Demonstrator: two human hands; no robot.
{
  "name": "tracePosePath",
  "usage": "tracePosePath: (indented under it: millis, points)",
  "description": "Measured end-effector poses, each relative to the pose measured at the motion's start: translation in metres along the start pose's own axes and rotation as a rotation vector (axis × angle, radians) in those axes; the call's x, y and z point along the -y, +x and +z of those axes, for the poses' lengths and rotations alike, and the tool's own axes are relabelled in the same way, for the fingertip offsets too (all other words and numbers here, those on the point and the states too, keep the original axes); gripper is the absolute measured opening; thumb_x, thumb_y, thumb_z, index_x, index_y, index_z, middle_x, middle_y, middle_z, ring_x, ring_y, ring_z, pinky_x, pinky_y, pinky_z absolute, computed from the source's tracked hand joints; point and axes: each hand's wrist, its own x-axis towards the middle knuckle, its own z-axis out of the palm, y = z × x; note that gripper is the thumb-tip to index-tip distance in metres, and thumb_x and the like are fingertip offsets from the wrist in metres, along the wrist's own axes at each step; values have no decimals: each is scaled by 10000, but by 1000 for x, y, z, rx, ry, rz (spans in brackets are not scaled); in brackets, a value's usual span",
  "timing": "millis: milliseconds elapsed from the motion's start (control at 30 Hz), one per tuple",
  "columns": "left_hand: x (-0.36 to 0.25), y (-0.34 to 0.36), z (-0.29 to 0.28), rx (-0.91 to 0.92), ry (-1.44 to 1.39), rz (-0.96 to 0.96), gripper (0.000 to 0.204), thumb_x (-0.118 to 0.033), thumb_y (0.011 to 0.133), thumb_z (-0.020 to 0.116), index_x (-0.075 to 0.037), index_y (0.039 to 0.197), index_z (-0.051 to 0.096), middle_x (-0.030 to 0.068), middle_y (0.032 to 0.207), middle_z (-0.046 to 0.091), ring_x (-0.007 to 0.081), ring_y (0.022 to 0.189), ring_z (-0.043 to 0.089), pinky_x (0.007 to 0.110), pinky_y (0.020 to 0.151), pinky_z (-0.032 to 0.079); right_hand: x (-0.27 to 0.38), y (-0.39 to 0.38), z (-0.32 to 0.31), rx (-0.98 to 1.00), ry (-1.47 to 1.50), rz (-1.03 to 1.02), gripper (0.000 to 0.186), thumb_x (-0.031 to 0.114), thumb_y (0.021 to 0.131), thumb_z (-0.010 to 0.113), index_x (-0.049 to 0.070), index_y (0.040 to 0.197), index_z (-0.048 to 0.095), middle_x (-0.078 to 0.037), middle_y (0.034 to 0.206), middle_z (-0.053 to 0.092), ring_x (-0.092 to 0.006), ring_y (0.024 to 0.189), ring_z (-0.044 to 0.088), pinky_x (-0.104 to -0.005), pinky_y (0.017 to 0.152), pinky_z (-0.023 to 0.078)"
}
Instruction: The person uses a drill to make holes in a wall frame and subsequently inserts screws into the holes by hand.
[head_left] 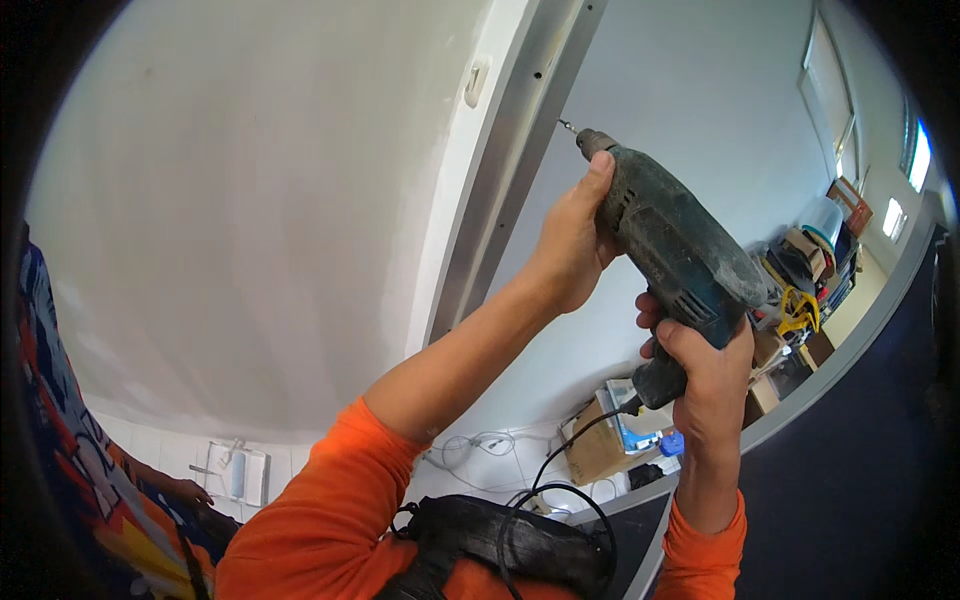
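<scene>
A dusty dark green corded power drill [675, 235] is held up in both of my hands, its nose tilted to the upper left. Around the front of its body, just behind the chuck, my left hand [578, 235] is closed with the thumb on top. My right hand [705, 365] grips the rear handle; whether a finger presses the trigger cannot be made out. The thin bit [568, 125] points at the edge of a metal door frame [515, 140]; whether it touches is unclear. From the handle a black cord [545, 465] loops down past my waist.
On the left a person in a patterned shirt [75, 430] stands close by. A paint tray with a roller [238, 474] lies on the tiled floor. A cardboard box [595, 445] and piled tools [800, 270] sit at right, beyond a dark panel [850, 450]. A black waist bag [510, 545] hangs on me.
</scene>
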Motion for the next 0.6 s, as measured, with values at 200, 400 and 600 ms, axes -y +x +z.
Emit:
tracePosePath:
  millis: [200,400,600]
  points:
    - [1,-8,0,37,-49,48,487,-533,1092,432,-99,1243,594,48,1191,645,176,1137,627,383,1027,496,9,-5,-1,19,-28,17,387,29,827,675,-50,1198,598,-157,1039,738,-187,893,710,-319,733,578]
    - [0,-3,1,24,-69,71,476,-519,1101,412,-99,1253,577,48,1188,645,178,1132,628,390,1036,489,10,-3,-1,28,-56,-37,418,38,823,686,-58,1216,580,-159,1045,738,-194,907,715,-320,734,581]
    - [1,5,-8,81,-56,50,456,-509,1100,424,-107,1248,582,55,1163,653,173,1124,634,383,1034,505,8,5,-1,29,-56,-11,417,38,830,704,-43,1219,580,-152,1035,740,-193,901,719,-318,727,584]
